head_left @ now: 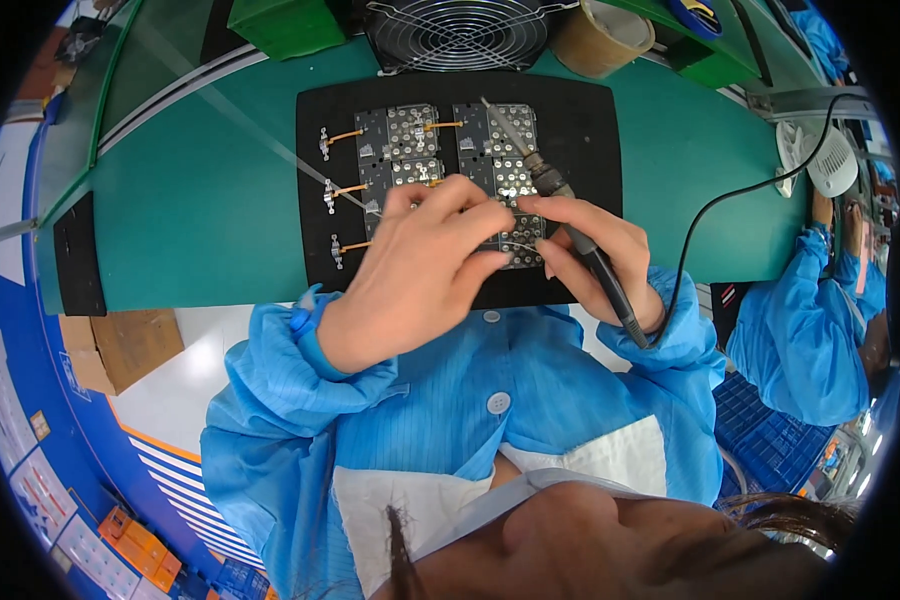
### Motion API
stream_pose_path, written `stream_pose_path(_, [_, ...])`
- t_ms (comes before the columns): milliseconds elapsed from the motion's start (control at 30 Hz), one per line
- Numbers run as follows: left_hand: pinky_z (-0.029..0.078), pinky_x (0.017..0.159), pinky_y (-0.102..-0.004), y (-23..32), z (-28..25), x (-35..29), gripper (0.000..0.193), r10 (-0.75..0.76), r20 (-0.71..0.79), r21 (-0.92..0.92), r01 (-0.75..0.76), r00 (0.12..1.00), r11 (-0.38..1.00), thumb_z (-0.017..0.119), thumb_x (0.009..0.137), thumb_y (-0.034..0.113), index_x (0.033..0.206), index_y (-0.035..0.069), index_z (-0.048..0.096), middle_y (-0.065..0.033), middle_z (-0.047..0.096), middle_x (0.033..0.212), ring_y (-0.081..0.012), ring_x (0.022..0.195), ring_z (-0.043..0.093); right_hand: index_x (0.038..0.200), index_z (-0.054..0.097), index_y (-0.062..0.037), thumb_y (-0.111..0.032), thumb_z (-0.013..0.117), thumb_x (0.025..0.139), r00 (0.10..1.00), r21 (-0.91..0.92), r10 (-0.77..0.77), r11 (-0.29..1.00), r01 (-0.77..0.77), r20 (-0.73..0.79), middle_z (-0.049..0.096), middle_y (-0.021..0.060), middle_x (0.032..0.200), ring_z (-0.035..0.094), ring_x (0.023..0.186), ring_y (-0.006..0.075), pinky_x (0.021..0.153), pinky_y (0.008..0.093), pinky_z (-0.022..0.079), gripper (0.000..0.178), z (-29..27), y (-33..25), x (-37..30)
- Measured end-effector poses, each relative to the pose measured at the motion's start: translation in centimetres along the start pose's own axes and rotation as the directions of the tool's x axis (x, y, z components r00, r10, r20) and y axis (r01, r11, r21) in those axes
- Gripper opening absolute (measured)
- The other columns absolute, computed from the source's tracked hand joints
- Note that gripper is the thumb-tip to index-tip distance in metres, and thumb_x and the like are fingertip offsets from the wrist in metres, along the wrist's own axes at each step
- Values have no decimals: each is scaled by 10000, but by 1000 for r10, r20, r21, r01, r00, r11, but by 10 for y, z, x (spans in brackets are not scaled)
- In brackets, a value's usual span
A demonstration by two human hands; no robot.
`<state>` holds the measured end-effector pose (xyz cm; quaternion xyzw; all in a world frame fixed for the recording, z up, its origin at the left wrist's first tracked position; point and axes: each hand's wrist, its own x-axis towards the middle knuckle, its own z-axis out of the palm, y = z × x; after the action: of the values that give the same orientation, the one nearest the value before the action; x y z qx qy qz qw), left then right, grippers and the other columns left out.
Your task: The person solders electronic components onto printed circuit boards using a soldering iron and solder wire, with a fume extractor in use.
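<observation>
My right hand [605, 250] is closed around a soldering iron [582, 235] with a dark handle. The iron slants across the hand, its metal tip pointing up over the upper right circuit board. Below it, my right thumb and fingertips are close to a thin silvery wire [518, 246] over a lower right board. My left hand [425, 265] is bent over the boards with its fingers curled; whatever its fingertips hold is hidden. Dark circuit boards [474, 130] with rows of silvery round parts lie on a black mat [580, 130]. Short orange leads [348, 188] with small metal connectors stick out leftward.
Behind the mat stand a fan [457, 35] with a wire guard, a green bin [285, 25] and a roll of tape [602, 40]. The iron's black cord [692, 225] arcs rightward. A white device [830, 162] and a co-worker's blue sleeve [800, 330] are at the right.
</observation>
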<state>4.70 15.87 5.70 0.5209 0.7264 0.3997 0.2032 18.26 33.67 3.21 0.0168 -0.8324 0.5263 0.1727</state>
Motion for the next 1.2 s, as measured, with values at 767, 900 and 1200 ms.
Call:
stream_pose_path(767, [436,615,-304,-57,-35,9,105,-6,-347,315,122,938,941,698,753,-64,846,-32,661,-82,529,901,-205,747,541,1099,668,15,-70,736,810,993,-219,-116,969,116,12,680,129,769,661,629,208,567,279,506,309,-14,33,47])
stream_pose_path(900, [436,617,-310,-58,-34,11,108,-15,-354,303,129,935,944,703,748,-61,844,-28,664,-81,529,900,-209,744,538,1086,671,13,-67,732,798,993,-226,-114,967,116,22,677,132,760,655,615,212,552,281,498,304,-15,36,46])
stream_pose_path(1200, [447,635,-314,-60,-35,10,115,5,-361,318,118,933,941,707,744,-58,846,-24,667,-82,538,909,-213,760,554,1068,673,10,-57,721,783,995,-249,-98,963,100,20,667,129,743,650,603,217,537,285,492,297,-16,34,45])
